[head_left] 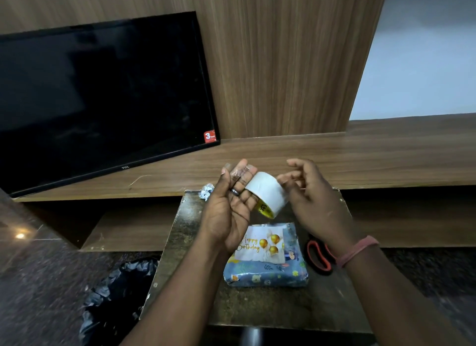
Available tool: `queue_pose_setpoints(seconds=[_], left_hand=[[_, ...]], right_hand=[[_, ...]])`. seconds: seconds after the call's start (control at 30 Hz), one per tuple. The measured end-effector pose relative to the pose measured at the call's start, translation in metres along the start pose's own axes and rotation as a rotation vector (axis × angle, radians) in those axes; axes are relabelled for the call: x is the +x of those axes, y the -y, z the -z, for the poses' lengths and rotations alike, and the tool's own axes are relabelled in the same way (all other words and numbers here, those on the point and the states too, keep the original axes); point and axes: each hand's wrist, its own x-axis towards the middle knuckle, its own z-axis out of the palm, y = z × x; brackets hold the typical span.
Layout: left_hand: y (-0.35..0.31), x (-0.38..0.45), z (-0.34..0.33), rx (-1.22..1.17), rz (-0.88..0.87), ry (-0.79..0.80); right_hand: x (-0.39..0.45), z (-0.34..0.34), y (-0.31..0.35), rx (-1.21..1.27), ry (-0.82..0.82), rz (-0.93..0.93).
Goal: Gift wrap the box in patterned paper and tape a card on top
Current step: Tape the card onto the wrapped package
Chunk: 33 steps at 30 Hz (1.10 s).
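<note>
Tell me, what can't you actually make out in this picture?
Head view only:
- Card: its left edge is hidden by the left hand.
- Scissors: blades hidden behind the right wrist.
- Tape roll: the loose end is too clear and small to see.
- Right hand: blurred, so contact with the roll is uncertain.

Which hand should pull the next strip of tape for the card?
Right hand, probably: it is free beside the tape roll, while the left hand carries the roll on its fingers, above the card.
</note>
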Motion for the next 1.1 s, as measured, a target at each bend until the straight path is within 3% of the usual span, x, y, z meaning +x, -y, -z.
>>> queue_pose_setpoints(seconds=[0.13, 0.27, 0.33, 0.43, 0.5, 0.6, 0.83, 1.0, 1.1], left_hand=[[-0.001, 0.000, 0.003, -0.049, 0.061, 0.036], [0.002, 0.001, 0.003, -0.036, 0.144, 0.070], [0.002, 0.002, 0.004, 0.014, 0.177, 0.083], [0.001, 0.002, 0.010, 0.077, 0.210, 0.065], [0.001, 0.001, 0.012, 0.139, 0.209, 0.056], [0.004, -0.002, 0.012, 0.209, 0.194, 0.021], [0.006, -0.004, 0.014, 0.246, 0.175, -0.048], [0.007, -0.007, 0.015, 0.250, 0.171, 0.008], [0.011, -0.008, 0.015, 0.320, 0.145, 0.030]], right_hand=[[0.002, 0.015, -0.010, 0.036, 0.216, -0.138], [0.004, 0.021, -0.021, 0.073, 0.224, -0.237], [0.007, 0.026, -0.028, 0.065, 0.141, -0.289], [0.009, 0.034, -0.047, -0.231, -0.071, -0.272], [0.006, 0.038, -0.056, -0.433, -0.129, -0.263], [0.002, 0.039, -0.066, -0.614, -0.120, -0.302], [0.000, 0.026, -0.068, -0.736, -0.009, -0.299], [-0.003, 0.018, -0.059, -0.685, -0.074, -0.136], [-0.010, -0.003, -0.030, -0.209, -0.083, -0.127]])
